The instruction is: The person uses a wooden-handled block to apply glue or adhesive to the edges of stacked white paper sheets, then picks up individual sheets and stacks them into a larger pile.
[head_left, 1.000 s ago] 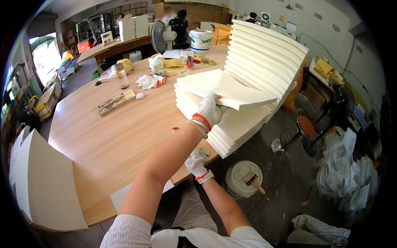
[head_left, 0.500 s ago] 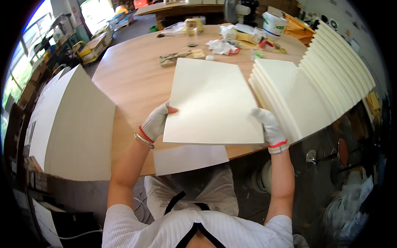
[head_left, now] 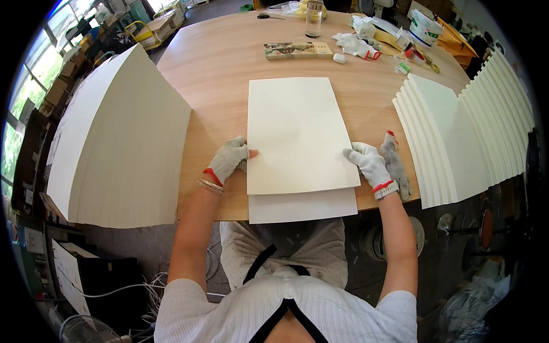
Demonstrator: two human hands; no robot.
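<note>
A thin cream paper stack lies level at the middle of the table's near side, on top of a white sheet whose near part sticks out toward me. My left hand, in a white knit glove with a red cuff edge, is closed on the stack's left side, its bare thumb on the top face. On the opposite side my right hand, gloved the same way, pinches the edge with its thumb and fingers. How many sheets make up the stack, I cannot tell. A loose grey-white glove lies just right of my right hand.
A tall cream paper pile stands at left. Staggered paper bundles fan out along the right. Farther back are a patterned long box, a glass jar, white gloves, tape and a white bucket.
Both hands have lowered the paper stack from above the table onto the white sheet, keeping hold of its sides. The loose glove beside my right hand has come into sight. My view has shifted.
</note>
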